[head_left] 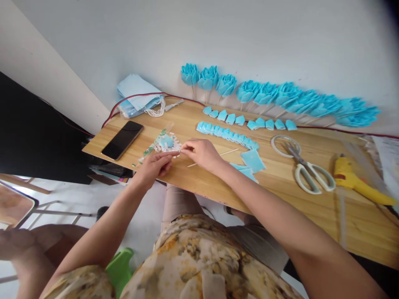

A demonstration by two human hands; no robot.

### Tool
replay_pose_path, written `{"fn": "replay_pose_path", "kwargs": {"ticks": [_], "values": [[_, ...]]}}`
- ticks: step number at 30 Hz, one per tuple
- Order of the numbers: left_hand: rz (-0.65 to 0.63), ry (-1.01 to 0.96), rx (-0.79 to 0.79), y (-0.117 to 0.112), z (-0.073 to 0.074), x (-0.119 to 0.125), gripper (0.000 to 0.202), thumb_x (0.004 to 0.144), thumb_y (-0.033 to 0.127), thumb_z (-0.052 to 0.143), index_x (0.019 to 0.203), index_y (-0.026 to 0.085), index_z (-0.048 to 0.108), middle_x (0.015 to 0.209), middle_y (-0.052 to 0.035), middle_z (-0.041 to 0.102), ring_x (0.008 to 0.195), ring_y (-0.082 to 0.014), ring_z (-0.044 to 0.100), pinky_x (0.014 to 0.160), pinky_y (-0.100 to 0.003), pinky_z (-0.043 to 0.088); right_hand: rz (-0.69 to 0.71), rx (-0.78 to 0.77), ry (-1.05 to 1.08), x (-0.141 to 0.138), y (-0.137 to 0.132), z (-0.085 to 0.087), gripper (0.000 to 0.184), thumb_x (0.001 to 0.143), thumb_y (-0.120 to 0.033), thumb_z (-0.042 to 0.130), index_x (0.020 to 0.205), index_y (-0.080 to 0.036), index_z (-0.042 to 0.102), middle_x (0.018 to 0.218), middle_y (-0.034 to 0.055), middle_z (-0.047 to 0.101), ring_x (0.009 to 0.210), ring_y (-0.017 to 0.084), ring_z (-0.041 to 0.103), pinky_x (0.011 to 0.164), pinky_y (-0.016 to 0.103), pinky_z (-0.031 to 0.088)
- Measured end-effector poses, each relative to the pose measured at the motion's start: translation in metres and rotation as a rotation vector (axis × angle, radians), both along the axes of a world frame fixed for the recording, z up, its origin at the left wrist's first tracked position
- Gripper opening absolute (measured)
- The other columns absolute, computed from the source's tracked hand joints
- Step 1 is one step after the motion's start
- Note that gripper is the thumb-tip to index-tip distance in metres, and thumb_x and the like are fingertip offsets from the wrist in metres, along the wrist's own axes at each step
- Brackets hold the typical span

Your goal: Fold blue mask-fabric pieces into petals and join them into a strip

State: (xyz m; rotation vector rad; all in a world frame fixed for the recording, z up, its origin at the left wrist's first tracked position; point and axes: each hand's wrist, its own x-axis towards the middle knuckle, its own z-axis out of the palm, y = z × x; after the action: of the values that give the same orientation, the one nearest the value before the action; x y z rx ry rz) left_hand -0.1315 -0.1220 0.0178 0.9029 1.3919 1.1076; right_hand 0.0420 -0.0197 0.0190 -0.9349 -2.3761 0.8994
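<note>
My left hand is at the table's front edge, index finger stretched out and the others loosely curled. At that fingertip my right hand has thumb and finger pinched together; whatever sits between them is too small to make out. Just beyond both hands is a heap of small white pieces around a light blue piece. A clear strip with green print lies beside it. Under my right hand a thin white stick rests on the wood. Blue fabric squares lie by my right wrist.
Blue fabric flowers on sticks lean along the wall. Rows of folded blue petals lie before them. Scissors, a tape roll and a yellow glue gun are right; a phone and bagged face masks are left.
</note>
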Motion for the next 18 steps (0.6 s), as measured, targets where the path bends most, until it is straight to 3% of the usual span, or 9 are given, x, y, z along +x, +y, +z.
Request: {"fn": "replay_pose_path", "kwargs": {"ticks": [10, 18], "values": [[0.005, -0.043, -0.015, -0.0008, -0.0006, 0.0013, 0.043, 0.077, 0.035, 0.068, 0.109, 0.007, 0.074, 0.053, 0.0048, 0.045, 0.044, -0.0063, 0.036, 0.044, -0.021, 0.02, 0.045, 0.154, -0.09, -0.0005, -0.0062, 0.0017, 0.017, 0.095, -0.022, 0.062, 0.092, -0.021, 0.079, 0.096, 0.0058, 0.077, 0.089, 0.018, 0.068, 0.074, 0.027, 0.04], [0.02, -0.065, 0.012, 0.0031, -0.0019, 0.0029, 0.043, 0.078, 0.034, 0.068, 0.111, 0.008, 0.075, 0.055, 0.0045, 0.047, 0.045, -0.0059, 0.038, 0.046, -0.022, 0.021, 0.079, 0.215, -0.102, 0.0011, -0.0059, -0.0001, 0.027, 0.096, -0.016, 0.057, 0.111, -0.024, 0.078, 0.106, 0.0056, 0.078, 0.096, 0.02, 0.069, 0.076, 0.028, 0.041]]}}
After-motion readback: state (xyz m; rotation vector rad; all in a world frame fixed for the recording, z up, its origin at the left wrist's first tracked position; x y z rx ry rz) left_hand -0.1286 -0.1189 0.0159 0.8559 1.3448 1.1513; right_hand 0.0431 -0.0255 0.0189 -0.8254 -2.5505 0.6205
